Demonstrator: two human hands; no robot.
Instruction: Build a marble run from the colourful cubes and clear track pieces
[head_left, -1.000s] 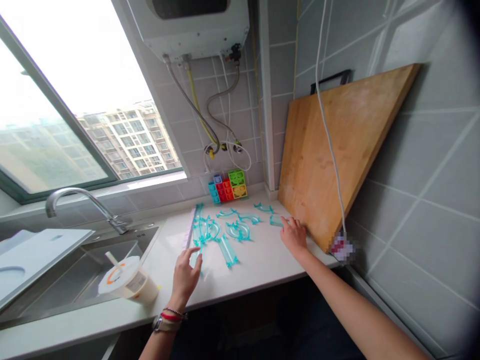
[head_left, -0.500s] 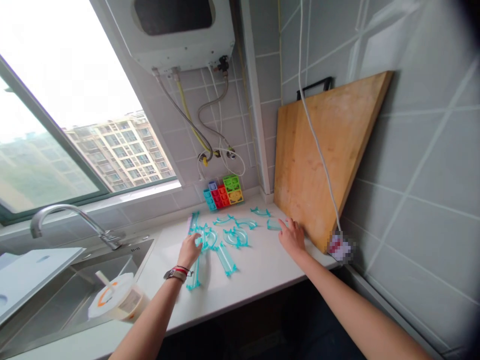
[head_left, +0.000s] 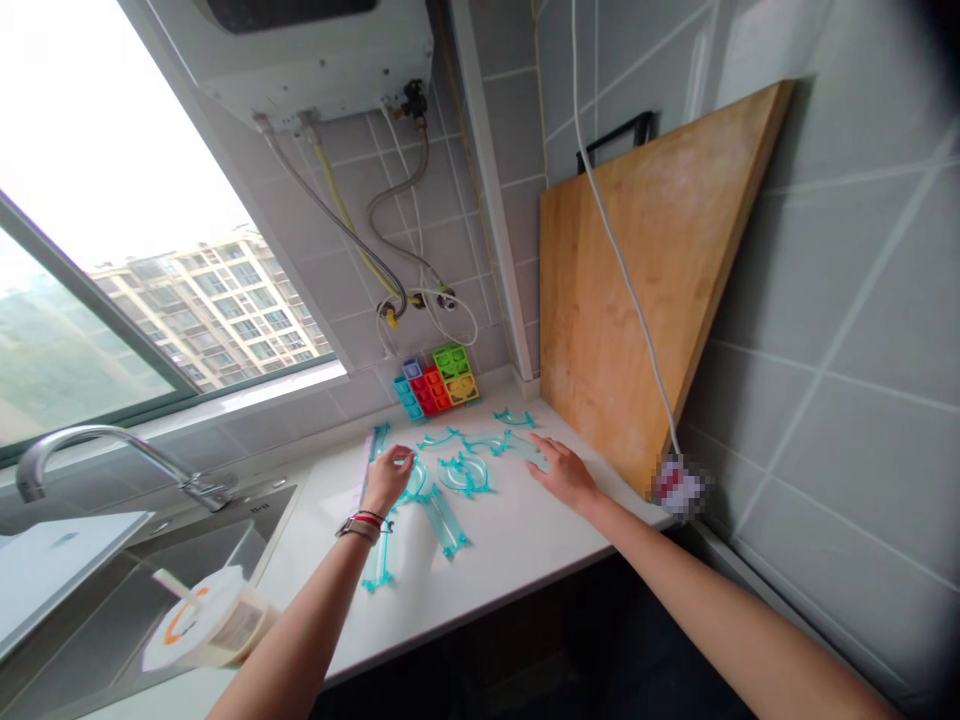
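My right hand (head_left: 566, 474) has its thumb and fingers at the two edges of a clear teal-tinted track piece (head_left: 519, 447), which lies next to a curved piece (head_left: 487, 444). My left hand (head_left: 388, 478) is over the left pieces with its fingertips pinched together; whatever is between them is too small to make out. Partly behind that hand is a round clear piece (head_left: 415, 482). Nearby on the counter are another rounded piece (head_left: 463, 474), a straight piece (head_left: 445, 522), and a long piece (head_left: 379, 560) below my left wrist.
Coloured block-like trays (head_left: 436, 382) stand against the back wall. A wooden board (head_left: 630, 270) leans at the right, with a white cable (head_left: 628, 280) hanging before it. At left are the sink (head_left: 97, 610), its faucet (head_left: 112, 440) and a lidded cup (head_left: 214, 620) with a straw.
My right hand has moved left, and the track piece at it now lies closer to the curved piece. My left hand has risen slightly. The camera view has shifted.
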